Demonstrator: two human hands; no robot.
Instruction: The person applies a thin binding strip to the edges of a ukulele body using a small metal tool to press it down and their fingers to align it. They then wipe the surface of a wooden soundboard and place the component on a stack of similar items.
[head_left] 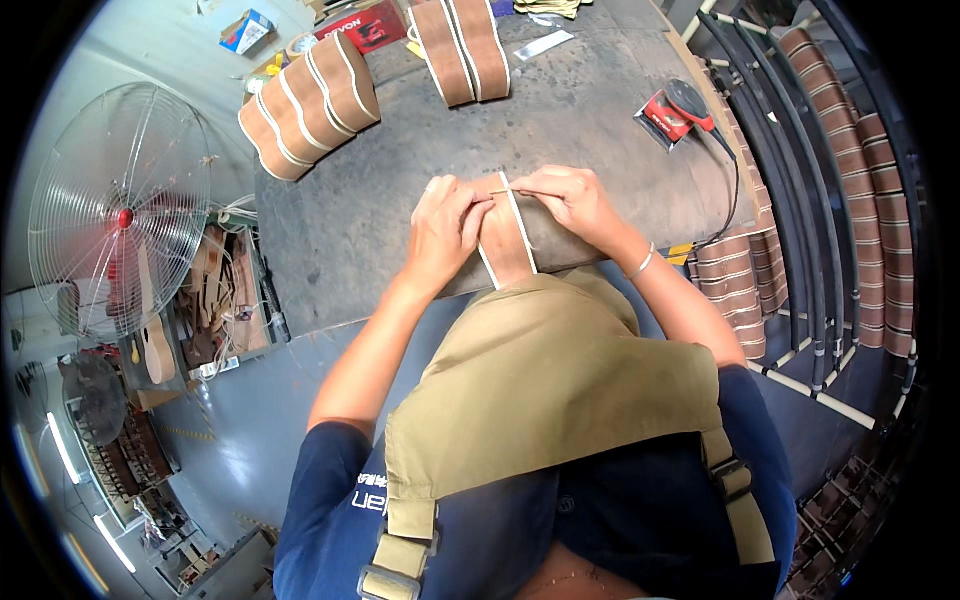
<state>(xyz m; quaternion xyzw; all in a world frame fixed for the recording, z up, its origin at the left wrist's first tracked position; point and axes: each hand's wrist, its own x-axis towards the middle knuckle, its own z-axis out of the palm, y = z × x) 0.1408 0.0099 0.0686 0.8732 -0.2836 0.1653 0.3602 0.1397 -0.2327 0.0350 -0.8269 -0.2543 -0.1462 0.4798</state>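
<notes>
A brown curved wooden body (506,245) with white edge strips stands on edge against the front of the grey workbench (590,120). My left hand (445,228) grips its left side near the top. My right hand (572,203) rests on its right side and pinches a thin stick-like tool that points left across the top white strip. The lower part of the wooden body is hidden behind my tan apron.
Similar curved wooden bodies lie at the bench's back left (310,100) and back middle (460,48). A red sander (678,112) with a black cable sits at the right. More bent wood pieces fill a rack (850,200) at right. A floor fan (120,210) stands left.
</notes>
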